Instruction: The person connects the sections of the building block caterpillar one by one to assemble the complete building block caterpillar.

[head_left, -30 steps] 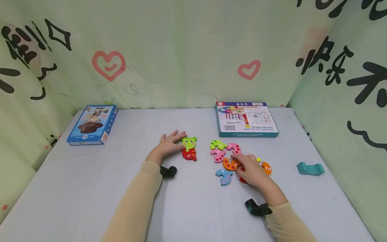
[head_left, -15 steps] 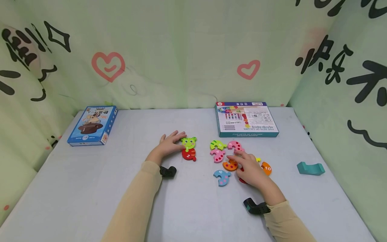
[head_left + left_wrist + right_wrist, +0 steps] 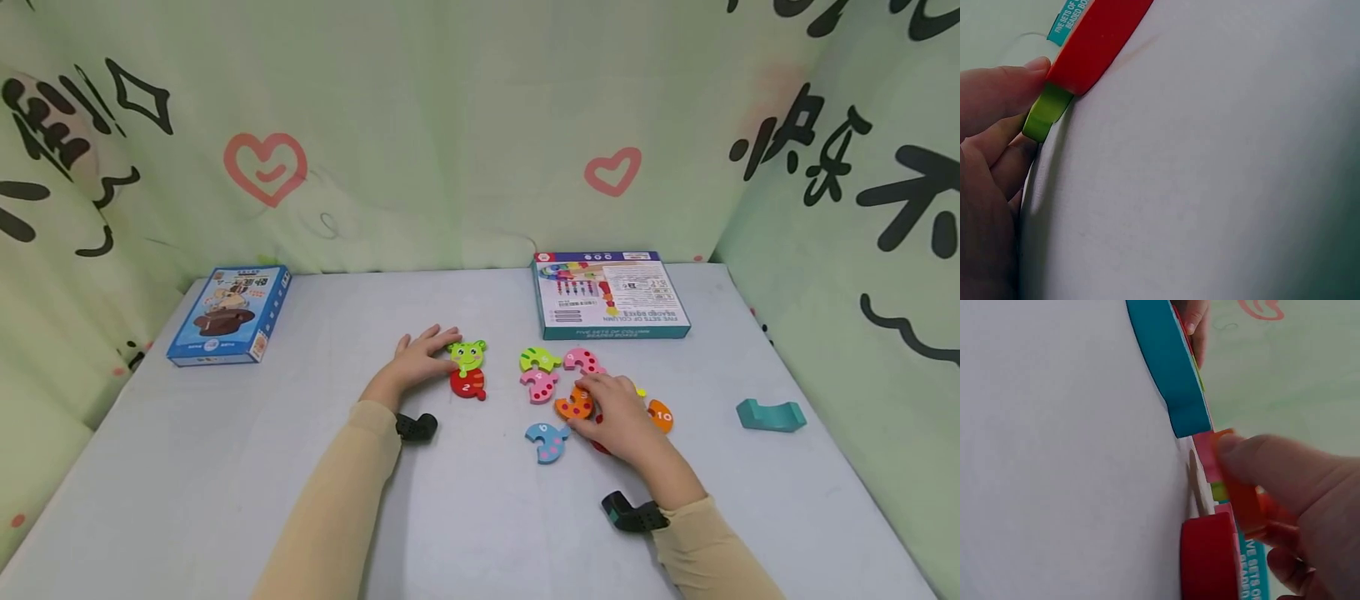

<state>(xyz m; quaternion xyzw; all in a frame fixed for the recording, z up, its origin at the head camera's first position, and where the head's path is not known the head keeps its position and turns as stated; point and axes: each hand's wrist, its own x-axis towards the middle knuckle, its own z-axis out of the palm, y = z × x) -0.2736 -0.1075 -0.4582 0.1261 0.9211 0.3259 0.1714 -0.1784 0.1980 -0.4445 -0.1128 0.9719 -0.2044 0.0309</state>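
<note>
My left hand (image 3: 415, 364) lies beside a green smiling animal-head piece (image 3: 468, 356) joined to a red piece marked 2 (image 3: 468, 384). In the left wrist view, its thumb touches the edge where the red piece (image 3: 1094, 47) meets the green one (image 3: 1047, 112). With thumb and fingers, my right hand (image 3: 618, 417) pinches an orange dotted puzzle piece (image 3: 573, 404); the right wrist view has this orange piece (image 3: 1241, 494) raised and tilted above the tabletop. A blue dotted piece (image 3: 548, 443) lies just left of the thumb. The right hand partly covers a red piece (image 3: 1210, 556).
Near the right hand lie a green striped piece (image 3: 539, 359), two pink dotted pieces (image 3: 540, 387) and an orange piece marked 10 (image 3: 660, 416). A teal curved block (image 3: 771, 416) sits far right. Blue box (image 3: 228, 317) and teal-edged box (image 3: 611, 296) stand at the back.
The right fingers lifted off the orange dotted piece, then took hold of it, and it has turned. The blue piece slid slightly left and nearer. The left hand stayed put.
</note>
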